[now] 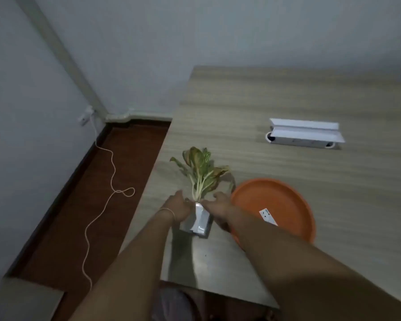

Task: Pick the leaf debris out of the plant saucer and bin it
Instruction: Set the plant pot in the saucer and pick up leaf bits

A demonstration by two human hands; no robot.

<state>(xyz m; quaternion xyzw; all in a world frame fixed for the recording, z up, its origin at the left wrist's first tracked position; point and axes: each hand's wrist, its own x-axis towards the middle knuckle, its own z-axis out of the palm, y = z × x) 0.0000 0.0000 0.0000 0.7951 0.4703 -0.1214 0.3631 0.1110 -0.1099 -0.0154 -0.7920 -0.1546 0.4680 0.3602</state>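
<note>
A small plant point(200, 169) with green, yellow and reddish leaves stands in a shiny square pot point(196, 224) near the table's left edge. My left hand point(180, 206) grips the pot's left side and my right hand point(219, 205) grips its right side, both at the rim. Just to the right lies a round orange saucer point(285, 198) with a white label point(267, 216) inside; my right forearm covers its near edge. I cannot make out any leaf debris in it. No bin is in view.
A white box-shaped cable outlet point(305, 134) sits on the wooden table point(287, 93) further back. Left of the table is a dark red floor point(116, 181) with a loose white cord point(107, 181) running from a wall socket point(85, 115).
</note>
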